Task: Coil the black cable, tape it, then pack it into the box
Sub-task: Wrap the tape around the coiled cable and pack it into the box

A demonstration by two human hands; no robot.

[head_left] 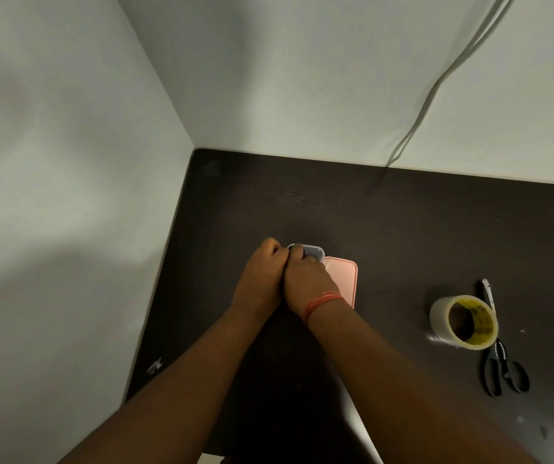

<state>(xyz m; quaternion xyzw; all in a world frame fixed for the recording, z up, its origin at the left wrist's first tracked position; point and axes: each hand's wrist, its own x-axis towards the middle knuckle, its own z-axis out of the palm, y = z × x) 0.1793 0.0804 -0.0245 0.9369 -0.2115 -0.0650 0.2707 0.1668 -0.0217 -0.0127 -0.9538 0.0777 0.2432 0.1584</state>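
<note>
On dark wood-grain table (402,229) | both hands (282,276) fisted over rounded translucent box (314,252) | fingers' grip unclear

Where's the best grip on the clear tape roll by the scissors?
Take the clear packing-tape roll with the yellow core across its outer rim, coming from above and from the left. It rests tilted with its open core facing up, and the black-handled scissors lie against its right and near side, so the left side looks freest.

Place: plain indoor room corner, likely home or small office (hard to tell which)
Walls: bare, pale
Surface (402,229): dark wood grain
Clues: tape roll (463,321), scissors (503,366), wall cord (436,85)
</note>
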